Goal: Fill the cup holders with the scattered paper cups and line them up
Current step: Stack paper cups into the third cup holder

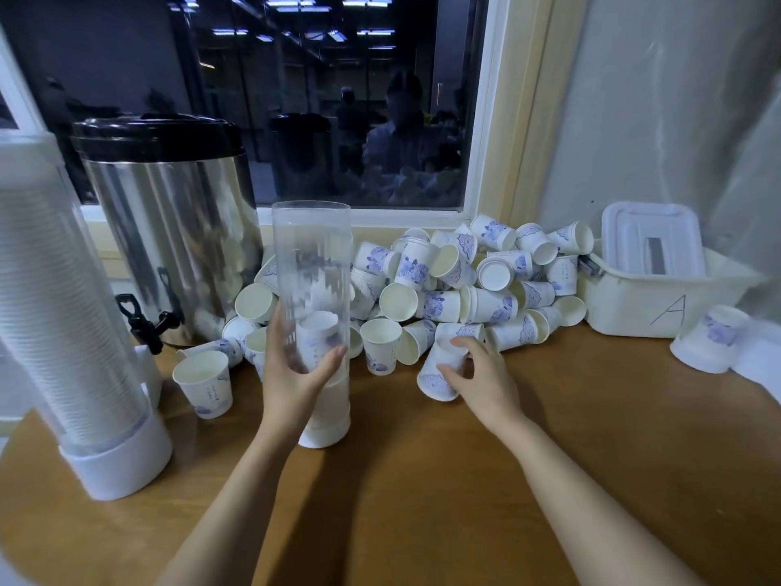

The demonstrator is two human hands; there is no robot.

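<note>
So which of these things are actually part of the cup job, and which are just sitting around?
Part of the job: clear cup holder in the left hand; paper cup in the right hand; pile of cups; full cup holder.
Just lying about: metal urn; white bin marked A.

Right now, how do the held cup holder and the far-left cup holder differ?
The held cup holder is nearly empty; the far-left cup holder is packed with stacked cups. The left hand grips the held one; no hand touches the far-left one. Both are clear tubes with white bases.
</note>
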